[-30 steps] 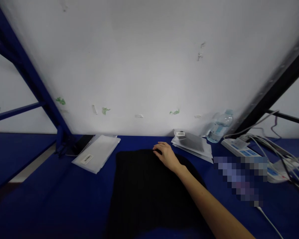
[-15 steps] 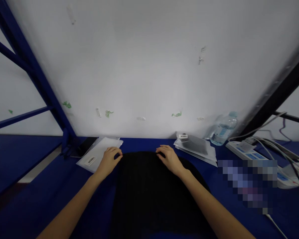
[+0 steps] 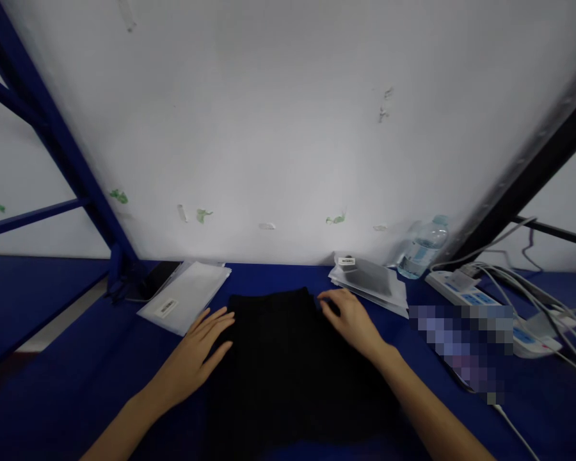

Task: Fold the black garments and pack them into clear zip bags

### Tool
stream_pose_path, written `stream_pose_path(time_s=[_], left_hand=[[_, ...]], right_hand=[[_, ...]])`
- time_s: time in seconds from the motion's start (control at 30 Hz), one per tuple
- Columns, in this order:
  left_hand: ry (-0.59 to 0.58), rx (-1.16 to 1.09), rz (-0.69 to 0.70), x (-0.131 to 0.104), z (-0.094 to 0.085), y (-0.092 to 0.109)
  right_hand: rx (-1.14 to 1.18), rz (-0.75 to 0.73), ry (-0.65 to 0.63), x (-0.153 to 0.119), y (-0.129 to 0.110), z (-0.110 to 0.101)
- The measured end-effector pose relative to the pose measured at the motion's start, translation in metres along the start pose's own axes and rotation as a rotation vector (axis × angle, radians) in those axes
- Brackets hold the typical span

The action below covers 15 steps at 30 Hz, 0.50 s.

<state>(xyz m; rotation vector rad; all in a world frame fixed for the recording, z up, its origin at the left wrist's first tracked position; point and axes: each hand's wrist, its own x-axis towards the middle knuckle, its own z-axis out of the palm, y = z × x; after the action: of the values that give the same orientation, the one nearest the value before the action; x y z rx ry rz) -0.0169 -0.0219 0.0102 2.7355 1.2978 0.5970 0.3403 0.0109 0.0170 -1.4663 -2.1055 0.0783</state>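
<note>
Pale wall (image 3: 269, 141) and blue table (image 3: 91, 390) are dimly lit; on the table, directly in front of the wearer, the black cloth (image 3: 273, 358) is laid, its near part sunk in shadow. Its far edge is now shown as a distinct band, with a fairly square corner at the right; half a second ago a smoother, more rounded outline was seen there, and the corners were being touched by both sets of fingertips. By this change, it is judged, the cloth is brought closer to a neat, flat lay; the shaping seems only partly done.

Since that earlier frame the left hand (image 3: 194, 365) has been drawn down from the far left corner; it is now laid along the left edge, palm down, fingers stretched and slightly apart, nothing gripped. The right hand (image 3: 352, 323) has been shifted outward, just beyond the right corner; its fingers are curled, thumb tip near forefinger tip; whether any cloth is pinched between them cannot be told, black being lost in black. White bags (image 3: 196, 288) at the left and a grey bag (image 3: 369, 275) at the right are left unmoved.
</note>
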Motion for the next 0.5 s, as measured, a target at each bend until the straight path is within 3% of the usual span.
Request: stream_pose_path(time_s=[0.1, 0.23, 0.43, 0.5], left_hand=[[-0.097, -0.011, 0.029, 0.011, 0.001, 0.008], [-0.211, -0.031, 0.041, 0.013, 0.013, 0.013], [-0.192, -0.011, 0.057, 0.007, 0.026, 0.008], [-0.201, -0.008, 0.052, 0.009, 0.026, 0.008]], right_hand=[[-0.107, 0.163, 0.049, 0.017, 0.025, 0.003], [-0.072, 0.163, 0.007, 0.022, 0.037, 0.002], [0.076, 0.047, 0.142, -0.012, 0.023, -0.021], [0.128, -0.039, 0.099, -0.030, 0.021, -0.022]])
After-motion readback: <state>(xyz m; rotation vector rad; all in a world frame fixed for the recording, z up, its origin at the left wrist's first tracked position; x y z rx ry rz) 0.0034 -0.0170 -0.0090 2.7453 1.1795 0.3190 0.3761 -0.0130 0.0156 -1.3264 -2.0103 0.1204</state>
